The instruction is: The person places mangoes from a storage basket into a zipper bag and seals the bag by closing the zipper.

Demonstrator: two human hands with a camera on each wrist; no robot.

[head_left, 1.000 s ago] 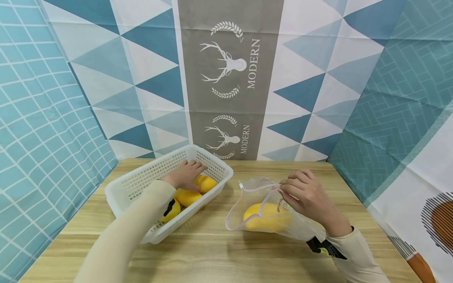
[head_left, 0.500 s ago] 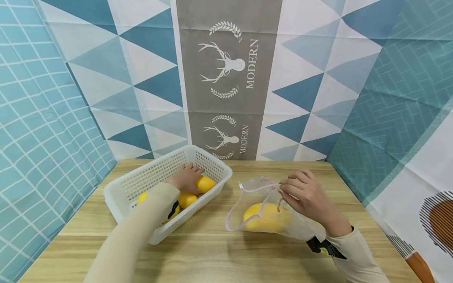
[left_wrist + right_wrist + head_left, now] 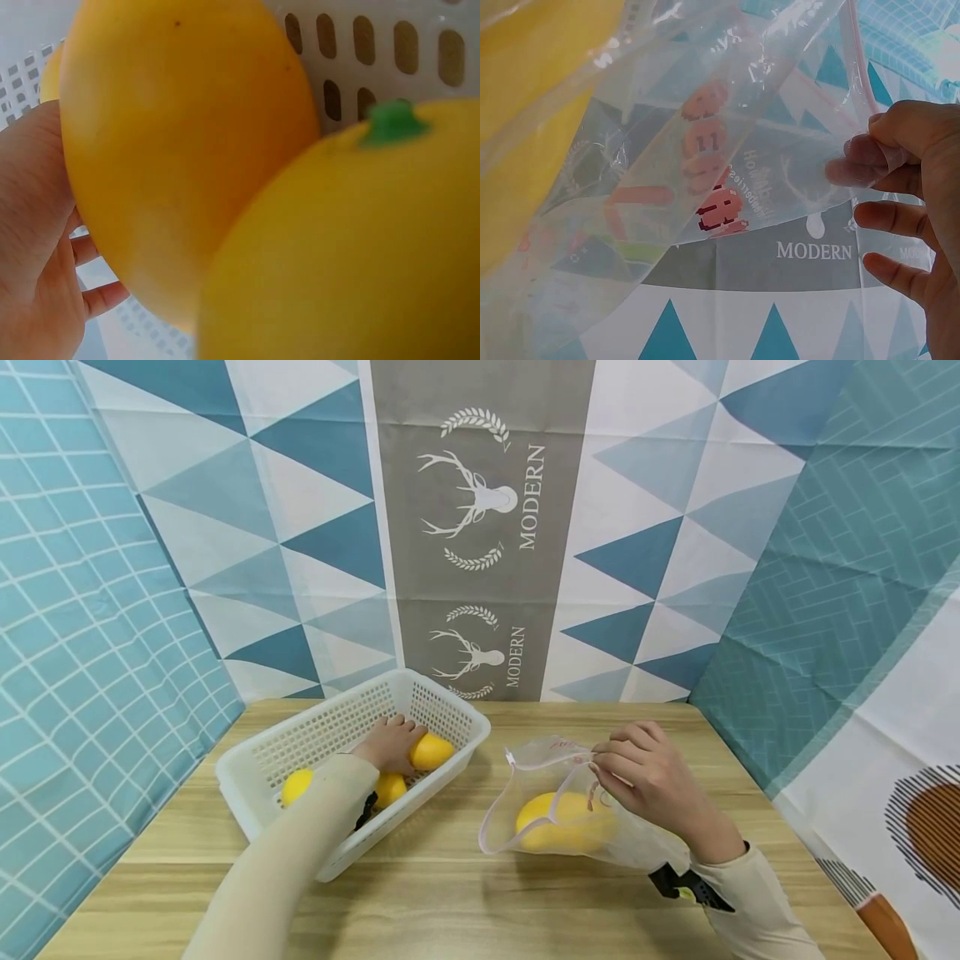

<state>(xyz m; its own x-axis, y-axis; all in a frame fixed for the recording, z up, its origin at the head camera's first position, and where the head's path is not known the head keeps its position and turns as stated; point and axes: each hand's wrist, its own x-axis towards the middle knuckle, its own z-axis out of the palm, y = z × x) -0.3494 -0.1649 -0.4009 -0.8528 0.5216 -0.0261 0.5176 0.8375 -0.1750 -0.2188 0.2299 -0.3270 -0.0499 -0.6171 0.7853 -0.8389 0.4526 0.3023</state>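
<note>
Inside the white basket (image 3: pixel 348 706), my left hand (image 3: pixel 392 745) grips a smooth yellow oval fruit (image 3: pixel 432 752). Its fingers curl along the fruit's side in the left wrist view, partly hidden behind it. Another yellow fruit with a green stem nub (image 3: pixel 397 124) sits close by. My right hand (image 3: pixel 651 770) pinches the upper edge of a clear zip bag (image 3: pixel 498 814) between thumb and finger, the other fingers standing apart. The bag's mouth gapes toward the basket. A yellow oval fruit (image 3: pixel 562 822) lies inside the bag, seen through its film.
More yellow fruit lies in the basket, including one at its left end (image 3: pixel 297 786), partly covered by my left sleeve. Basket and bag stand on a wooden table (image 3: pixel 465 902). Patterned cloth walls (image 3: pixel 480 552) rise at the back and sides.
My left hand has sunk slightly among the fruit and its forearm has shifted right, uncovering the fruit at the basket's left end. The right hand and bag stay in place.
</note>
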